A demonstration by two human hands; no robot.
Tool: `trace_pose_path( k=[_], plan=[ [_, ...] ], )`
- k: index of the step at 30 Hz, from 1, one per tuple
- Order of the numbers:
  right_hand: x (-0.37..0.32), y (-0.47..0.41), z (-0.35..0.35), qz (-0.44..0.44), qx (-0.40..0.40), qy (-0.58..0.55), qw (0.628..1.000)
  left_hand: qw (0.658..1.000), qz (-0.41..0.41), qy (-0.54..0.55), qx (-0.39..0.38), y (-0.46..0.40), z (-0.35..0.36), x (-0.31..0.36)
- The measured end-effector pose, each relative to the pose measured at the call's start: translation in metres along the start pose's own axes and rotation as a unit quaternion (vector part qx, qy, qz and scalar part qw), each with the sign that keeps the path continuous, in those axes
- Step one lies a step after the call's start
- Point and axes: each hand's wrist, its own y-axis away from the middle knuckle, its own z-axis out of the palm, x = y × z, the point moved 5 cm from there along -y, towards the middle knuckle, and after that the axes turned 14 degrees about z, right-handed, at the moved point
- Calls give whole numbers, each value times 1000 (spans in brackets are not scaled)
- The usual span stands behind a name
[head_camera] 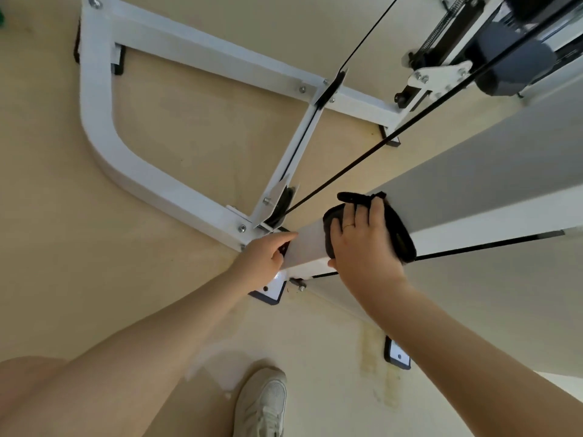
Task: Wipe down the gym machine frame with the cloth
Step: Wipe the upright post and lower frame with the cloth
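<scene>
1. My right hand [362,238] lies on the dark cloth [399,234], fingers spread and bent over it, thumb tucked under the lower edge of the post, so the hand holds the cloth against the metal.
2. The cloth is wrapped across the white upright post [473,190] of the gym machine frame [132,156], low on the post, near where it meets the base. Part of the cloth sticks out above my fingertips and part hangs past the lower edge of the post.
3. My left hand [265,257] is at the foot of the same post, just beside the cloth but not touching it. Its fingers curl around the bottom end of the post, with the thumb along the top edge.
4. The frame's base is a white tube that curves around on the floor [53,216] and joins a straight cross bar farther off.
5. A black cable [362,159] runs along beside the post down to a pulley [282,205] held in a white bracket at the base, just beyond my left hand.
6. A second black cable [369,31] rises from the cross bar.
7. A black-edged foot plate [271,291] sits on the floor under the post, and another foot plate [397,353] lies nearer to me.
8. My pale sneaker [262,405] stands on the beige floor between my two forearms.
</scene>
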Motion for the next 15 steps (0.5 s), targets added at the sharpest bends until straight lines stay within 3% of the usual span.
trace_pose_path(
  k=[4,8,11,15],
  plan=[
    [-75,-18,26,-42,-35,36,998,979,21,-204,-3,11,-11,-42],
    [-143,-33,44,-87,-65,29,994,939,-41,-326,-103,25,-7,-83],
    [-179,-45,56,-97,-79,36,991,910,-79,-380,-144,27,-3,-99],
    [-201,-49,59,-105,-104,53,988,904,-79,-394,-144,27,0,-116]
  ],
)
